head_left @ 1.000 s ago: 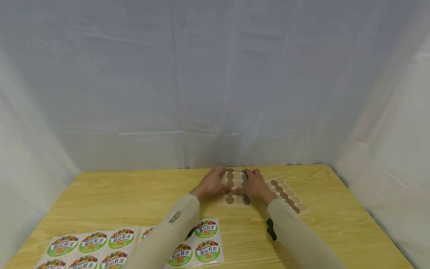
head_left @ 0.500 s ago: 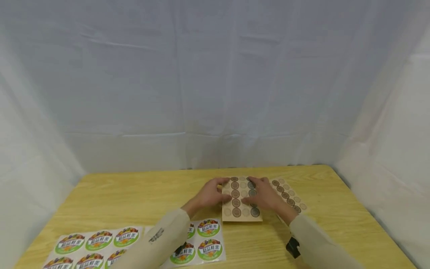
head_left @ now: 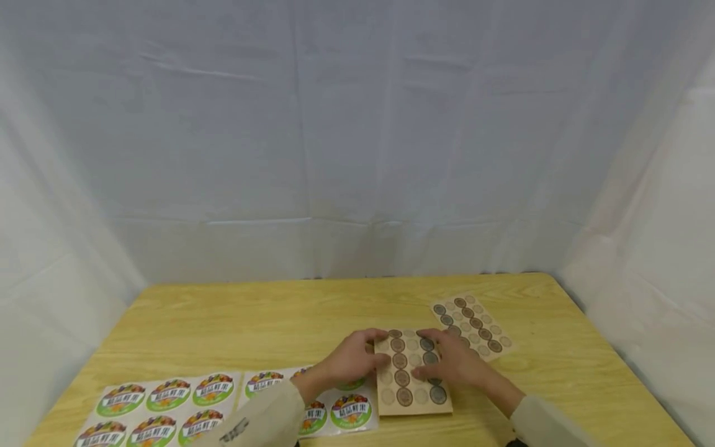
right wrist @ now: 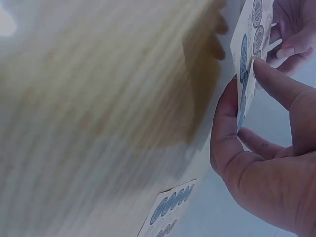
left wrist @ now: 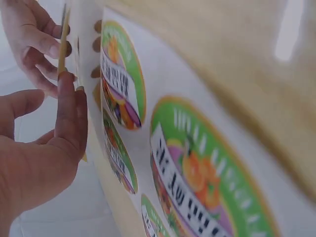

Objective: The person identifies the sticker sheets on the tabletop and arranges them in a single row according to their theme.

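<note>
Beige dotted sheet above yellow wood-grain table, pale curtain behind

Pale curtain behind wooden table

Round fruit stickers read "精品鲜果" across a white band and "Fresh" along a green rim; the circle-printed sheet's lettering is too small.

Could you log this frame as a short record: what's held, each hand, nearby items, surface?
Held: beige sticker sheet, possibly several stacked
Height: raised off the table
Left grip: holds its left edge
Right grip: holds its right edge
Second beige sheet: on the table, beyond and right
Fruit label sheets: two, front left, partly hidden by left arm
Backdrop: pale cloth
</note>
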A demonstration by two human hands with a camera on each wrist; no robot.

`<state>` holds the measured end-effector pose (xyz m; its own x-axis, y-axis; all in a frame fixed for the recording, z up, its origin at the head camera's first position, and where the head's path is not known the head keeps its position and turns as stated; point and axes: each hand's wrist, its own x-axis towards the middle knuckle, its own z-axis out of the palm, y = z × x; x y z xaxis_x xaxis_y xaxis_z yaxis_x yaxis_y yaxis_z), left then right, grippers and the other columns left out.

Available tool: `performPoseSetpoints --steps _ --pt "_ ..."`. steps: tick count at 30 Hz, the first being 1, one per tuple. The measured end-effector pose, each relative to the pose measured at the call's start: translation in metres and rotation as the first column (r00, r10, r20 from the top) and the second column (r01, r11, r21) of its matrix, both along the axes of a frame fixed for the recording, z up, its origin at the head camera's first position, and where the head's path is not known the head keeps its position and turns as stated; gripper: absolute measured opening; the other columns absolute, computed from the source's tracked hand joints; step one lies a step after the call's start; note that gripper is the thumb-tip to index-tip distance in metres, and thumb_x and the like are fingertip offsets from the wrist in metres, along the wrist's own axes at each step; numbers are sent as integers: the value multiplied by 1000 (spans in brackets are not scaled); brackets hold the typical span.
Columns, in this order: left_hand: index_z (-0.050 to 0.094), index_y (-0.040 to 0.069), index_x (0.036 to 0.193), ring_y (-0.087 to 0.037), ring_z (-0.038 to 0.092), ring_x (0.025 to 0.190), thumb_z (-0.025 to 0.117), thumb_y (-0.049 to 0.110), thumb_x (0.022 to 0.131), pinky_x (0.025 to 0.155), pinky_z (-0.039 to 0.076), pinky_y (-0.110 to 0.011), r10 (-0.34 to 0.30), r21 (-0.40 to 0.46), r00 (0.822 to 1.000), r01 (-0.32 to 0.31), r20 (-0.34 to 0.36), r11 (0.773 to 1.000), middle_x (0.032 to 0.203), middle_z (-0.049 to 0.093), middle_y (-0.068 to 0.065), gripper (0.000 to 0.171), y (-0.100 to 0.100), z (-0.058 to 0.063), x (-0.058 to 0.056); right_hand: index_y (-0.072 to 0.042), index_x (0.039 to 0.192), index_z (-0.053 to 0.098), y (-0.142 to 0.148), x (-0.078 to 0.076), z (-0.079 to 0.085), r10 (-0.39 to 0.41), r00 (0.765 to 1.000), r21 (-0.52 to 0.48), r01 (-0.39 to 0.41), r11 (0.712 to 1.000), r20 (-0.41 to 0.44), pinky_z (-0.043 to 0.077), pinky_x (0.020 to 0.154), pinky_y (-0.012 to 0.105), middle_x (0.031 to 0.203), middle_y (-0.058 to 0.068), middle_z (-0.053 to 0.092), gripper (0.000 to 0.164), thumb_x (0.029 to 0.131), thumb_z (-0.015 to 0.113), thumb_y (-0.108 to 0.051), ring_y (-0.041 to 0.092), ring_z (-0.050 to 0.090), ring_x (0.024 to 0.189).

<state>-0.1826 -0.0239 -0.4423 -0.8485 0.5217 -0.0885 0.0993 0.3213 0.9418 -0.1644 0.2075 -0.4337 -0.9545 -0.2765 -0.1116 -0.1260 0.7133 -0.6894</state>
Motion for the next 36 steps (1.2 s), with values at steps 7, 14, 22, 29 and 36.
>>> performPoseSetpoints --steps 7,14,22,29,36 --pt "45 -6 135 -26 65 77 63 5 88 67 56 -38 11 35 986 -17 169 999 103 59 -14 51 2 5 17 -7 132 54 4 13 -4 55 998 -14 -55 998 19 41 91 56 126 18 50 70 75 82 -36 38 46 117" --pt "48 -3 131 -26 64 78 61 3 88 66 56 -39 25 31 973 -33 231 999 104 56 -14 46 3 8 24 -9 132 52 2 21 -5 49 998 -7 -49 999 25 45 82 50 113 15 47 71 75 82 -37 26 51 98" --pt "50 -9 127 -26 66 77 60 6 90 66 56 -37 50 -16 970 -48 237 999 108 54 -15 41 5 8 25 -7 120 57 -1 25 -7 36 999 48 -36 998 3 43 85 48 114 15 45 60 73 83 -33 24 50 96" --pt "50 -11 127 -28 66 73 61 6 90 65 56 -36 11 -50 979 0 202 999 110 55 -18 42 3 12 25 -6 122 57 -4 28 -8 44 999 54 -44 998 1 44 87 49 118 16 44 59 75 82 -32 26 51 100" --pt "54 -11 124 -25 64 80 63 12 89 72 55 -37 -21 -171 992 42 123 984 101 58 -15 43 -2 19 22 -3 128 54 -11 34 -11 35 999 79 -35 996 -5 47 86 48 124 19 41 67 75 82 -33 28 54 101"
